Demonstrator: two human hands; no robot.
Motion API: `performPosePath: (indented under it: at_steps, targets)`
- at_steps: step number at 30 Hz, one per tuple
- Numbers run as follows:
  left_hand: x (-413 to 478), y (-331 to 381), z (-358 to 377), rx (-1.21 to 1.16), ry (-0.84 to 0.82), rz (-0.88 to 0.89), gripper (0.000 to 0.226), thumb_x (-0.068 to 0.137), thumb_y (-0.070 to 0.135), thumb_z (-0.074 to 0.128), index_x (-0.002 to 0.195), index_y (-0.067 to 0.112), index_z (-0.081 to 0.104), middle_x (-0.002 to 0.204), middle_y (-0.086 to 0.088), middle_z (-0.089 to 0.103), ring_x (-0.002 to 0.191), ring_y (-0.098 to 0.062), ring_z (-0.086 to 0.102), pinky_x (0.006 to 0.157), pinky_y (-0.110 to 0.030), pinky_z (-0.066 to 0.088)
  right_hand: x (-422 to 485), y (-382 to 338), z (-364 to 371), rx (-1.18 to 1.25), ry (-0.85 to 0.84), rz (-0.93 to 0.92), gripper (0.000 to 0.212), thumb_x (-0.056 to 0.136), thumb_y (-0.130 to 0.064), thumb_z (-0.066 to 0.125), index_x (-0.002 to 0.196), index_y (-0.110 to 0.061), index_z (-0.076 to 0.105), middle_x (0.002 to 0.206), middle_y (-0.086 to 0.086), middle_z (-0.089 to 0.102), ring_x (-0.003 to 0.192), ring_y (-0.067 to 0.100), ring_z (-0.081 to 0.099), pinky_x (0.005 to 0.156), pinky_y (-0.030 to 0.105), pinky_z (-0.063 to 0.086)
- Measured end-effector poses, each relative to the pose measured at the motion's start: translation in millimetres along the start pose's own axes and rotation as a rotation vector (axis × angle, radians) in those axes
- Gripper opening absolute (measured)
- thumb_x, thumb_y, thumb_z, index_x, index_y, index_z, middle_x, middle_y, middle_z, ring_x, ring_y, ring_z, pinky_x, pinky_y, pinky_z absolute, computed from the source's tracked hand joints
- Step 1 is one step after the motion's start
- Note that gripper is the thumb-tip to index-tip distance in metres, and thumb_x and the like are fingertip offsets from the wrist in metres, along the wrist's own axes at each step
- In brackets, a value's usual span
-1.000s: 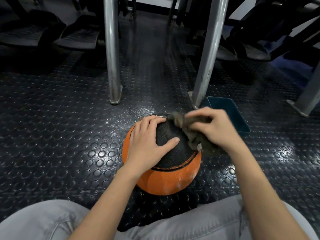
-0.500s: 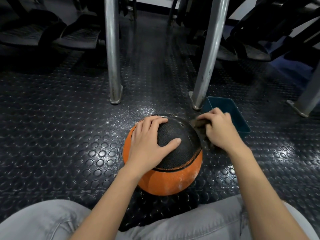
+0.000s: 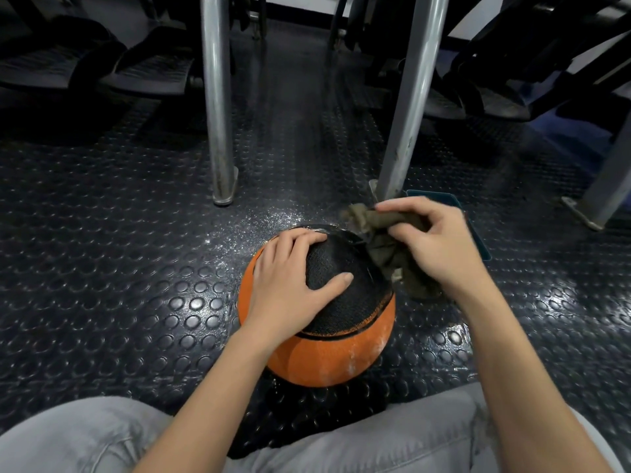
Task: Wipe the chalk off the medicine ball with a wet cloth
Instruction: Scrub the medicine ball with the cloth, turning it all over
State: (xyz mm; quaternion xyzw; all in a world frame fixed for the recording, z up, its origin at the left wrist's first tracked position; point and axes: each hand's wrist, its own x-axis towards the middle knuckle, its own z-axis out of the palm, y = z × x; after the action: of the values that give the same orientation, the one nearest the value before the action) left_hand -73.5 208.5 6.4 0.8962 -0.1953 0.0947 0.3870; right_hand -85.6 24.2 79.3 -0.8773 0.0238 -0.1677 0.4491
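With the medicine ball [image 3: 317,322] on the floor [image 3: 102,268] just before my knees, my left hand [image 3: 290,285] lies flat on top to stop it rolling, while my right hand [image 3: 433,240] grips the wet cloth [image 3: 386,247] against its far right side, ready to wipe.

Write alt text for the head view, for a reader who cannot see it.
A person's left hand rests on an orange and black medicine ball on a studded floor, while the right hand grips a bunched brown cloth at the ball's upper right side. White chalk streaks its lower orange part.
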Motion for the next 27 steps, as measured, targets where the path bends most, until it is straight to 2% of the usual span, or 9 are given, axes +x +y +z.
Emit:
performPosePath:
  at_steps: [2, 6, 9, 12, 14, 17, 20, 23, 27]
  targets:
    - [1.1, 0.2, -0.8, -0.016, -0.011, -0.011, 0.065, 0.074, 0.07, 0.054, 0.127, 0.033, 0.048, 0.117, 0.027, 0.028, 0.12, -0.001, 0.024, 0.095, -0.018, 0.016, -1.7, 1.8, 13.9, -0.066, -0.187, 0.093, 0.043, 0.078, 0.007, 0.056, 0.079, -0.034, 0.067, 0.088, -0.013, 0.066, 0.083, -0.003, 0.059, 0.083, 0.016, 0.047]
    - [-0.4, 1.6, -1.2, -0.021, -0.041, -0.003, 0.061, 0.077, 0.063, 0.058, 0.129, 0.033, 0.046, 0.119, 0.028, 0.027, 0.121, 0.001, 0.022, 0.095, -0.017, 0.013, 3.4, 33.9, 8.7, -0.502, 0.027, 0.291, 0.036, 0.077, -0.004, 0.046, 0.074, -0.035, 0.063, 0.09, 0.001, 0.07, 0.1, 0.022, 0.06, 0.085, 0.032, 0.05]
    - [-0.8, 0.0, 1.1, -0.011, -0.003, 0.004, 0.071, 0.069, 0.075, 0.044, 0.127, 0.033, 0.048, 0.118, 0.028, 0.028, 0.119, 0.001, 0.024, 0.094, -0.018, 0.015, 3.3, 24.0, 5.3, -0.149, 0.116, 0.175, 0.04, 0.078, 0.003, 0.05, 0.079, -0.032, 0.068, 0.091, -0.006, 0.071, 0.091, 0.009, 0.063, 0.086, 0.025, 0.049]
    - [0.7, -0.1, 1.2, -0.005, -0.009, -0.003, 0.069, 0.071, 0.073, 0.049, 0.127, 0.032, 0.048, 0.12, 0.025, 0.032, 0.119, -0.001, 0.024, 0.095, -0.019, 0.016, 0.9, 2.5, 15.5, 0.011, -0.105, 0.07, 0.041, 0.078, 0.008, 0.052, 0.08, -0.029, 0.07, 0.089, -0.012, 0.067, 0.084, -0.003, 0.059, 0.082, 0.016, 0.045]
    - [1.4, 0.5, 0.0, -0.014, -0.027, -0.005, 0.062, 0.077, 0.066, 0.059, 0.128, 0.033, 0.047, 0.126, 0.021, 0.035, 0.12, -0.001, 0.024, 0.096, -0.019, 0.016, 1.6, 18.0, 22.3, -0.197, -0.138, 0.108, 0.038, 0.081, 0.002, 0.05, 0.083, -0.03, 0.07, 0.096, -0.008, 0.067, 0.094, 0.006, 0.059, 0.087, 0.024, 0.046]
    - [0.7, 1.3, 0.2, -0.016, -0.043, 0.0, 0.06, 0.079, 0.063, 0.06, 0.129, 0.033, 0.047, 0.126, 0.022, 0.034, 0.121, -0.002, 0.024, 0.099, -0.02, 0.016, 4.2, 36.8, 12.7, -0.505, -0.015, 0.192, 0.036, 0.082, -0.002, 0.046, 0.09, -0.028, 0.069, 0.107, -0.001, 0.065, 0.11, 0.024, 0.053, 0.092, 0.033, 0.045]
    - [0.3, -0.2, 0.7, -0.004, -0.025, 0.003, 0.069, 0.071, 0.075, 0.046, 0.128, 0.034, 0.047, 0.119, 0.027, 0.028, 0.121, -0.002, 0.026, 0.098, -0.021, 0.018, 4.1, 22.5, 9.0, -0.15, 0.108, 0.106, 0.038, 0.08, 0.005, 0.05, 0.087, -0.027, 0.069, 0.098, -0.007, 0.066, 0.101, 0.012, 0.058, 0.091, 0.025, 0.045]
    - [0.6, -0.7, 1.1, -0.001, -0.022, -0.009, 0.075, 0.066, 0.077, 0.036, 0.127, 0.035, 0.047, 0.118, 0.027, 0.029, 0.12, -0.002, 0.025, 0.097, -0.02, 0.018, -1.0, 8.0, 15.5, 0.053, -0.024, 0.064, 0.043, 0.079, 0.009, 0.049, 0.082, -0.029, 0.07, 0.092, -0.009, 0.067, 0.092, 0.006, 0.06, 0.087, 0.02, 0.047]
    - [2.2, 2.0, 1.5, -0.008, -0.033, -0.001, 0.077, 0.066, 0.077, 0.034, 0.129, 0.035, 0.046, 0.123, 0.025, 0.032, 0.122, -0.002, 0.025, 0.1, -0.021, 0.016, 3.4, 37.6, 15.0, -0.508, -0.058, 0.185, 0.04, 0.084, -0.002, 0.042, 0.092, -0.03, 0.07, 0.108, -0.002, 0.062, 0.11, 0.024, 0.051, 0.092, 0.035, 0.044]
